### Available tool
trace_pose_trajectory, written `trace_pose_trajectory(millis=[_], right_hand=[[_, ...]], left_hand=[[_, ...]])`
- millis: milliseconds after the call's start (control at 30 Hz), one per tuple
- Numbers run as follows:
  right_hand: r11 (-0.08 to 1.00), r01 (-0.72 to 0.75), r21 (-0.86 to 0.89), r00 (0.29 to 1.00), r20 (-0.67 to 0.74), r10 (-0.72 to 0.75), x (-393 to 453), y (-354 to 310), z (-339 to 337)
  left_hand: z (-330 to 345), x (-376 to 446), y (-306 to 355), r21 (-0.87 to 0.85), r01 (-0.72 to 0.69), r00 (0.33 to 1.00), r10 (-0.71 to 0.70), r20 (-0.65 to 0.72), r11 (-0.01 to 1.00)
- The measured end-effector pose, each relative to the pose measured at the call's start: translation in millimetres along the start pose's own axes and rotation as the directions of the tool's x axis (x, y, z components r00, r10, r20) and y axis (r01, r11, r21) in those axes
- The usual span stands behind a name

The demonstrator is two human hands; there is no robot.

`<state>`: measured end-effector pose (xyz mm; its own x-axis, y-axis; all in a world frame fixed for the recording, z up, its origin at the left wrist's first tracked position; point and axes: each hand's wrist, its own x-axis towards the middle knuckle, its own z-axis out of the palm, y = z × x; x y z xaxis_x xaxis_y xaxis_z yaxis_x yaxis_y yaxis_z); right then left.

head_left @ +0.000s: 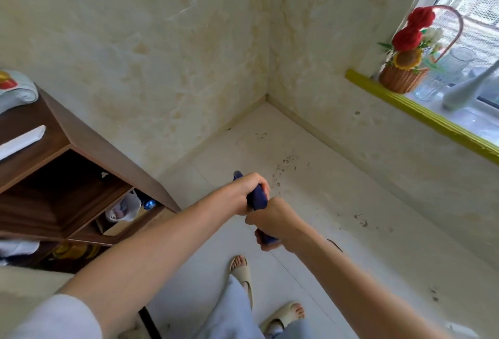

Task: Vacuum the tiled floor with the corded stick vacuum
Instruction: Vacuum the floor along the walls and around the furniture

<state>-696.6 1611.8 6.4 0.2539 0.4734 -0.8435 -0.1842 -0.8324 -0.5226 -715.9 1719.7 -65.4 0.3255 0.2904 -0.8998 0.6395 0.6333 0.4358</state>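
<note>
**Two-handed hold on the vacuum handle, debris waiting ahead**

Nearest, two feet in beige slide sandals (pixel 283 314) on the pale tiled floor (pixel 351 203), with a dark cable-like line (pixel 149 322) low at the left, possibly the cord; cannot tell for sure. Worth keeping clear of the feet if so.

Above that, both hands clamped on the dark blue vacuum handle (pixel 258 199): left hand (pixel 247 192) wrapped round the upper part, right hand (pixel 272 219) curled round the lower part, the two touching. Handle held out in front at about mid-frame; shaft and floor head hidden behind hands and arms. Judged rigid and moderately heavy, hard plastic, somewhat smooth, so best steered from the moulded grip exactly as held. Two hands likely useful for pushing into the corner.

To the left, a brown wooden shelf unit (pixel 81 165) standing close, with a white plastic bag (pixel 125 207) in a lower compartment; its corner likely to block sideways sweeps.

Further on, dark specks of dirt (pixel 283 168) scattered across the tiles toward the wall corner, more at the right.

Farthest, a windowsill with yellow edging (pixel 421 114) carrying a wicker flower basket (pixel 402 79) and clear glasses (pixel 432 87), fragile, well above the floor.
</note>
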Motion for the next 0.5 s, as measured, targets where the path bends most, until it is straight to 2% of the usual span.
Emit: trace_pose_trajectory(millis=[67, 133, 267, 500], right_hand=[[0.976, 0.014, 0.219, 1.000, 0.012, -0.017, -1, 14, 24], [0.947, 0.013, 0.322, 0.999, 0.027, -0.023, 7, 21, 50], [0.945, 0.022, 0.326, 0.999, 0.024, -0.031, 26, 13, 74], [0.958, 0.036, 0.284, 0.998, -0.055, -0.021, 52, -7, 44]], left_hand=[[-10, -4, -10, 0.044, 0.042, 0.999, -0.042, 0.002, 0.998], [-25, -4, -18, 0.064, 0.087, 0.996, -0.087, 0.000, 0.994], [-49, 1, -18, 0.008, 0.117, 0.993, -0.117, -0.012, 0.993], [-40, 31, 16, 0.046, 0.037, 0.999, -0.038, 0.018, 0.998]])
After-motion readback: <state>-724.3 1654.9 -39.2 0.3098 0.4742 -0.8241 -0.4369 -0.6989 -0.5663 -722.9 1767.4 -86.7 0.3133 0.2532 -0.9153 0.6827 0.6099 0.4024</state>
